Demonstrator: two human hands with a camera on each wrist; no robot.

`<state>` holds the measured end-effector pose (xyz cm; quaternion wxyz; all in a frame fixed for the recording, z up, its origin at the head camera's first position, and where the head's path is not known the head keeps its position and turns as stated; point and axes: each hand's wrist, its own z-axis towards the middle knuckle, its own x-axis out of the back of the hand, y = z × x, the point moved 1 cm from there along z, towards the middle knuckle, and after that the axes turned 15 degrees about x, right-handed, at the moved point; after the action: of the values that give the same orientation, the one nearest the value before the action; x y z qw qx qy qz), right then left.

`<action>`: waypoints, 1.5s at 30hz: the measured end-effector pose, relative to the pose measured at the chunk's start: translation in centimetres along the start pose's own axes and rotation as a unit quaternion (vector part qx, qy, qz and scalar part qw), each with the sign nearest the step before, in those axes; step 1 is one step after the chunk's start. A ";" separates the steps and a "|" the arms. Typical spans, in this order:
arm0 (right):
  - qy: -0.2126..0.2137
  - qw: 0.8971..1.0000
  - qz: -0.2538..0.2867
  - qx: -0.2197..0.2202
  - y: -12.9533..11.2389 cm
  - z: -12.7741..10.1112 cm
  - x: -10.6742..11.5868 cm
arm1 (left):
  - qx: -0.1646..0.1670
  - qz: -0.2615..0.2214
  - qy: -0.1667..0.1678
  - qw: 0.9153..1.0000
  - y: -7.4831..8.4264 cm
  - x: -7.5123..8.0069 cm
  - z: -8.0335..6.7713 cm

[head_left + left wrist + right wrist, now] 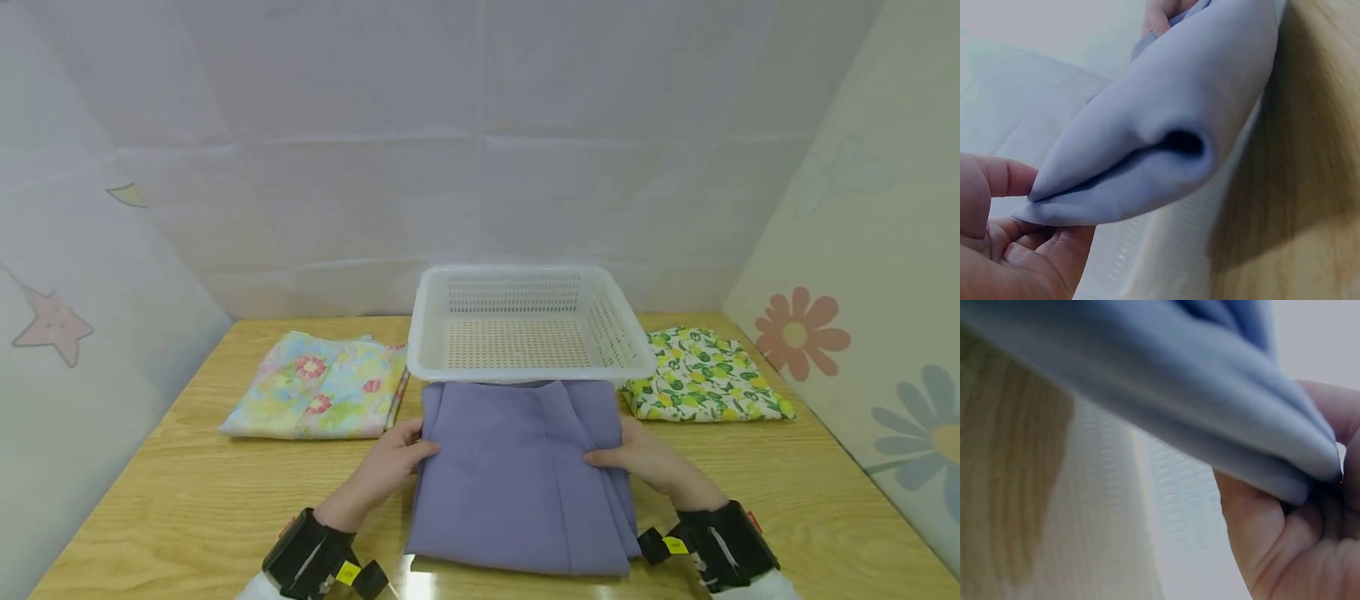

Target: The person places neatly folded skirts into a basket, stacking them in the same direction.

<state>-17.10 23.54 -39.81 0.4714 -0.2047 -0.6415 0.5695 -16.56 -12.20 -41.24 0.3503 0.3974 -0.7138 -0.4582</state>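
Note:
A folded purple cloth (495, 483) is held up between both hands in front of the white basket. My left hand (390, 467) pinches its left edge, thumb on top and fingers underneath. The right hand (656, 460) grips the opposite edge the same way. In the left wrist view the rounded fold of the cloth (1166, 119) shows a dark hollow at its end, and table shows below it. From the right wrist, several stacked layers of cloth (1197, 406) run into the grasp of the right hand (1297, 544).
Beyond the purple cloth stands a white perforated plastic basket (532, 373), bare inside. A folded floral cloth (322, 387) lies on the wooden table (187, 500) to the left. On the right is a folded lemon-print cloth (705, 379). Pale hangings (352, 167) enclose the back and sides.

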 end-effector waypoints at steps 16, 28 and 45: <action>0.011 0.999 -0.036 0.020 -2.9 -0.1 1.3 | -0.048 0.014 -0.014 0.999 2.8 0.2 -1.6; 0.006 0.997 -0.025 0.068 -4.2 0.5 2.4 | -0.053 0.000 -0.015 0.998 4.9 0.3 -2.5; 0.059 0.994 -0.092 0.022 -9.5 5.8 6.4 | -0.059 0.060 0.157 0.984 11.3 2.5 0.9</action>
<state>-22.42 23.03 -28.12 0.5633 -0.1675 -0.6157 0.5249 -21.19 -11.05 -30.62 0.5074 0.3995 -0.6445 -0.4094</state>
